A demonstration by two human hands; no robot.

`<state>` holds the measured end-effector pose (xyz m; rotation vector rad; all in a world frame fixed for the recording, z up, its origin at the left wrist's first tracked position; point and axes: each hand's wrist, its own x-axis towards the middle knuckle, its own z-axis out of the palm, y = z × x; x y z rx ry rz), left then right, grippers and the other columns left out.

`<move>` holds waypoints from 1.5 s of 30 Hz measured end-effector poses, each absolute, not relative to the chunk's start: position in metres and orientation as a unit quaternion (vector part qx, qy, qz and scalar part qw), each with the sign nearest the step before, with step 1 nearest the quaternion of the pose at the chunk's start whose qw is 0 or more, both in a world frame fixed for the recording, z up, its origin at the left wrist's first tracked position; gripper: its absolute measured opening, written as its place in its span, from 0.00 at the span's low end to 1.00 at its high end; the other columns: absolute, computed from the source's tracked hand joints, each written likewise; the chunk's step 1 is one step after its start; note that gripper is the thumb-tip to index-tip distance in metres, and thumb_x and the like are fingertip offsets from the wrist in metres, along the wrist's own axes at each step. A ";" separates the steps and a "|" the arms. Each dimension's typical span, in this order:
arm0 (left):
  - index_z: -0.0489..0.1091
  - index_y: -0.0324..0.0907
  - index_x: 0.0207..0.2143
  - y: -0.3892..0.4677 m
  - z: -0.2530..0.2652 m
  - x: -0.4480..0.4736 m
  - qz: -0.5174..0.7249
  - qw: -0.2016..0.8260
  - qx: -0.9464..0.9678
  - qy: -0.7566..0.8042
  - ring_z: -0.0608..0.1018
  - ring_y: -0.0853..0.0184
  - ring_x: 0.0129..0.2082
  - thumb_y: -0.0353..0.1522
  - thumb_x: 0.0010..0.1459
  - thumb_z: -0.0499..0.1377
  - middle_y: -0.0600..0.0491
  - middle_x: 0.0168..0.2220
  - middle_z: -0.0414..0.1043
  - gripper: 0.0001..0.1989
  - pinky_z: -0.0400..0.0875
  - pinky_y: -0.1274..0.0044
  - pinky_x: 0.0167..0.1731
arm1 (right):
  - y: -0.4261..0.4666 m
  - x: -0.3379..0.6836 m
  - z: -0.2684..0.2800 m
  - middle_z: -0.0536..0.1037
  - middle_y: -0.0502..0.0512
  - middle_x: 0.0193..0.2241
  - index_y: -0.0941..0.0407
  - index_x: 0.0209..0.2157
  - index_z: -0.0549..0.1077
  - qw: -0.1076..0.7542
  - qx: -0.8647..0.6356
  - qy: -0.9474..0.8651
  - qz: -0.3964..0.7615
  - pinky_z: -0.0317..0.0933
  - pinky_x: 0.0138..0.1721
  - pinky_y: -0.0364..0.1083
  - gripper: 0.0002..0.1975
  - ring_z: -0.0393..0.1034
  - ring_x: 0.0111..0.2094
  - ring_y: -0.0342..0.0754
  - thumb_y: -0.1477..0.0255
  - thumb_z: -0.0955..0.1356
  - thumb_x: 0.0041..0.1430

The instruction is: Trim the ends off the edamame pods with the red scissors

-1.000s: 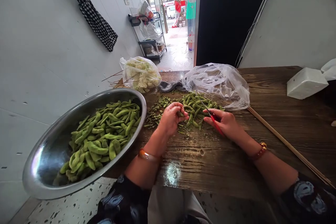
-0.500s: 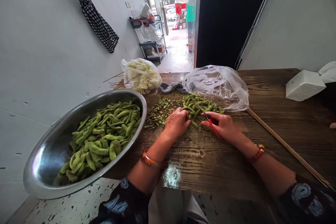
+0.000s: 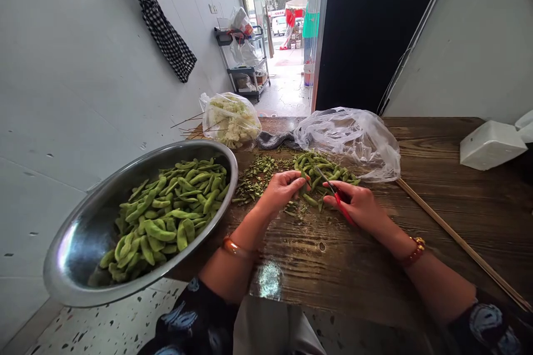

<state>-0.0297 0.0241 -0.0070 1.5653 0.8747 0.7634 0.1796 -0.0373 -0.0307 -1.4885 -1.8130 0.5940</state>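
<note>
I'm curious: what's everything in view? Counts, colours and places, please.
Table: one, brown, centre
Metal bowl: one, silver, left
Pods: many, green, in bowl and on table
Trimmings: many, green, right of bowl
Scissors: one, red-handled, right hand
Stuffed bag: one, clear, table's back
Crumpled bag: one, clear, beyond table's pods
Bundled cloth: one, grey, between bags
Sticks: uncountable, tan, table's right
Box: one, white, far right
Cart: one, grey, by doorway
Checked cloth: one, black-and-white, left wall
Left hand: one, bare, pinching a pod
Right hand: one, bare, holding scissors
</note>
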 end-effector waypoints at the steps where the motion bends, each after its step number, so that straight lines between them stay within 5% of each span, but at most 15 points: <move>1: 0.72 0.35 0.36 0.022 -0.006 -0.029 0.324 0.589 0.647 0.360 0.62 0.78 0.19 0.41 0.57 0.56 0.50 0.32 0.74 0.16 0.52 0.82 0.19 | -0.037 0.180 -0.030 0.73 0.49 0.21 0.58 0.48 0.76 0.353 -0.576 -0.701 0.228 0.57 0.27 0.42 0.26 0.65 0.24 0.44 0.54 0.67 0.55; 9: 0.71 0.35 0.29 0.016 -0.004 -0.023 0.345 0.628 0.591 0.371 0.60 0.80 0.15 0.40 0.47 0.66 0.50 0.26 0.75 0.16 0.51 0.82 0.16 | -0.040 0.178 -0.028 0.76 0.51 0.25 0.59 0.48 0.75 0.351 -0.575 -0.706 0.218 0.60 0.28 0.42 0.26 0.66 0.24 0.44 0.55 0.68 0.55; 18: 0.63 0.38 0.25 0.011 -0.002 -0.017 0.379 0.612 0.582 0.380 0.56 0.80 0.16 0.39 0.41 0.69 0.62 0.18 0.57 0.19 0.48 0.83 0.16 | -0.042 0.176 -0.030 0.79 0.54 0.33 0.58 0.49 0.75 0.334 -0.554 -0.734 0.207 0.64 0.34 0.44 0.25 0.70 0.29 0.46 0.59 0.70 0.53; 30: 0.75 0.36 0.27 0.006 -0.016 -0.008 0.340 0.528 0.688 0.365 0.69 0.71 0.26 0.36 0.46 0.66 0.53 0.24 0.70 0.11 0.61 0.79 0.27 | -0.043 0.174 -0.031 0.79 0.59 0.40 0.57 0.49 0.74 0.344 -0.524 -0.745 0.229 0.67 0.39 0.48 0.24 0.73 0.38 0.51 0.60 0.70 0.53; 40: 0.75 0.34 0.35 0.003 -0.004 -0.014 0.283 0.597 0.646 0.382 0.59 0.78 0.15 0.42 0.52 0.61 0.57 0.18 0.63 0.18 0.49 0.82 0.16 | -0.043 0.176 -0.023 0.80 0.55 0.32 0.58 0.46 0.76 0.329 -0.539 -0.734 0.250 0.62 0.32 0.44 0.22 0.70 0.29 0.46 0.58 0.68 0.56; 45: 0.77 0.35 0.31 0.009 -0.008 -0.015 0.320 0.559 0.674 0.362 0.68 0.74 0.23 0.38 0.49 0.64 0.51 0.27 0.71 0.14 0.59 0.81 0.24 | -0.044 0.177 -0.019 0.78 0.52 0.28 0.58 0.45 0.76 0.311 -0.534 -0.742 0.259 0.59 0.30 0.43 0.21 0.67 0.27 0.44 0.58 0.68 0.56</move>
